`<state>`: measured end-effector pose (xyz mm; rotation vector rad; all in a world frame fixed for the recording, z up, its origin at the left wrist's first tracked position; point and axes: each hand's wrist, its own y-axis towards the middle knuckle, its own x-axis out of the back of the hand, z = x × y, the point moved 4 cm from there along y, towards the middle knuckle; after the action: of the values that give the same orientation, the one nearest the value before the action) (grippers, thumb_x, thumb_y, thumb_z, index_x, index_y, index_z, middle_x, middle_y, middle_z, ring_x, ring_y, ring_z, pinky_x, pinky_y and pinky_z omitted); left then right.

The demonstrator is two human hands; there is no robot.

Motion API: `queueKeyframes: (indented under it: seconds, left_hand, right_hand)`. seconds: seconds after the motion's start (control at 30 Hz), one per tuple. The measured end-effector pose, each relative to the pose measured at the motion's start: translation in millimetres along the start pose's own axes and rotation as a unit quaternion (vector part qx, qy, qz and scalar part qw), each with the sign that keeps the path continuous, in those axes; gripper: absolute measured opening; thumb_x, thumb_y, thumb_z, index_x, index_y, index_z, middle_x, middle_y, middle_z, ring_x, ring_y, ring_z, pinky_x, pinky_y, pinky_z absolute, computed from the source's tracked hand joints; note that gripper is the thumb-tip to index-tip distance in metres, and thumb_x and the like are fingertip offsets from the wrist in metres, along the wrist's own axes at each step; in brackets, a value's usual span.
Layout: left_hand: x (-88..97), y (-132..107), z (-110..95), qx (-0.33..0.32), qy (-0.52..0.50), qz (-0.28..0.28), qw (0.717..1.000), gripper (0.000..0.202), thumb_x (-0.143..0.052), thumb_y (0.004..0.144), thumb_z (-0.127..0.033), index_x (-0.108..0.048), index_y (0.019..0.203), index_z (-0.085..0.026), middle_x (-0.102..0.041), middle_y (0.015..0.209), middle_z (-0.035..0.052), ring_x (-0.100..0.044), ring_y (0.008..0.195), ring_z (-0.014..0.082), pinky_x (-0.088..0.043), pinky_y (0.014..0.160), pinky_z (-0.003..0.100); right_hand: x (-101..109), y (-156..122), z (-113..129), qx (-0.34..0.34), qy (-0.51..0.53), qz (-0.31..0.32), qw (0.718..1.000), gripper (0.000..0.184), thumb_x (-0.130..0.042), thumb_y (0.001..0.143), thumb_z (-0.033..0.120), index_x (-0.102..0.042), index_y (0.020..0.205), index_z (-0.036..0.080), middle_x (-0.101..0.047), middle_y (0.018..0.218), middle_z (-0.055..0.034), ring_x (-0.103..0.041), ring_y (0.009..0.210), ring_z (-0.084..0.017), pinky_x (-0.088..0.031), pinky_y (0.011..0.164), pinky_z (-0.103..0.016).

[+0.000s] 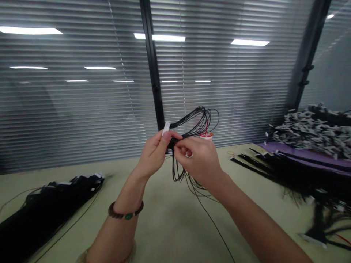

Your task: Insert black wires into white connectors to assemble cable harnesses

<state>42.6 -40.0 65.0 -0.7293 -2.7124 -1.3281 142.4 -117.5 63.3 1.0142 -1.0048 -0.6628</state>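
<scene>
Around the left hand's [153,151] wrist, toward seven o'clock, ran a bracelet [117,214] of round, dark brown beads. Low on its band sat a glossy green bead [128,216] with small gold-toned pieces beside it. A pale beige sleeve edge [132,251] circled that forearm farther down. The right forearm [252,215] was bare.

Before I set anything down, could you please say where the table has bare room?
The table looks bare in front, between left forearm and right forearm, except for a loose cable. Another strip separates the left forearm from the cable pile. The right is crowded by black cables and a white-tipped heap; the centre, by a held coil.
</scene>
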Motion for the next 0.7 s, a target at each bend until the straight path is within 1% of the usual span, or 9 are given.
queueKeyframes:
  seconds: [0.1, 0.27, 0.37, 0.47, 0.6, 0.7]
  left_hand:
    - [-1.1, 0.5, 4.2, 0.013, -0.002, 0.012, 1.000, 0.034, -0.039, 0.084, -0.043, -0.061, 0.084, -0.018, -0.060, 0.078, 0.0026, -0.055, 0.073, 0.0138, -0.043, 0.066, 0.024]
    - [0.1, 1.6, 11.4, 0.031, -0.004, 0.020, 0.999, 0.033, -0.040, 0.083, -0.043, -0.060, 0.085, -0.017, -0.061, 0.078, 0.0035, -0.056, 0.076, 0.0156, -0.043, 0.068, 0.026]
    - [3.3, 2.5, 15.4, 0.034, 0.007, 0.016, 0.999, 0.033, -0.040, 0.083, -0.043, -0.061, 0.088, -0.017, -0.061, 0.077, 0.0039, -0.055, 0.075, 0.0157, -0.043, 0.069, 0.027]
    - [6.3, 3.7, 19.3, 0.034, 0.017, 0.020, 0.999, 0.034, -0.040, 0.084, -0.041, -0.062, 0.091, -0.017, -0.061, 0.077, 0.0035, -0.054, 0.073, 0.0149, -0.043, 0.068, 0.026]
    - [8.7, 4.2, 22.0, 0.041, 0.032, 0.023, 0.998, 0.032, -0.040, 0.084, -0.039, -0.062, 0.093, -0.017, -0.062, 0.083, 0.0044, -0.054, 0.077, 0.0154, -0.042, 0.067, 0.025]
    - [8.1, 3.7, 21.6, 0.044, 0.041, 0.035, 0.998, 0.032, -0.039, 0.085, -0.038, -0.061, 0.095, -0.017, -0.063, 0.086, 0.0050, -0.054, 0.079, 0.0155, -0.041, 0.068, 0.025]
  right_hand:
    - [-0.7, 0.9, -2.2, 0.018, -0.023, -0.004, 1.000, 0.018, -0.050, 0.073, 0.020, -0.063, 0.061, 0.015, -0.053, 0.056, 0.0001, -0.046, 0.054, -0.010, -0.030, 0.055, -0.024]
    - [-4.8, 3.9, -9.9, 0.013, 0.023, 0.041, 0.999, 0.012, -0.052, 0.071, 0.018, -0.063, 0.066, 0.016, -0.050, 0.054, 0.0024, -0.044, 0.051, -0.008, -0.030, 0.053, -0.022]
    - [-8.4, 4.5, -11.3, 0.020, 0.035, 0.069, 0.997, 0.013, -0.050, 0.074, 0.018, -0.062, 0.068, 0.016, -0.051, 0.057, 0.0023, -0.045, 0.053, -0.008, -0.031, 0.054, -0.022]
    - [-13.4, 3.4, -11.0, 0.024, 0.018, 0.086, 0.996, 0.016, -0.047, 0.079, 0.019, -0.060, 0.070, 0.015, -0.054, 0.063, 0.0000, -0.047, 0.058, -0.010, -0.032, 0.058, -0.023]
    - [-20.5, 0.7, -11.2, 0.023, 0.006, 0.089, 0.996, 0.021, -0.040, 0.083, 0.020, -0.059, 0.076, 0.013, -0.057, 0.070, -0.0035, -0.051, 0.065, -0.012, -0.035, 0.062, -0.024]
    - [-24.0, -0.9, -12.5, 0.022, -0.001, 0.081, 0.996, 0.020, -0.041, 0.081, 0.020, -0.059, 0.076, 0.013, -0.057, 0.070, -0.0036, -0.051, 0.064, -0.012, -0.036, 0.062, -0.025]
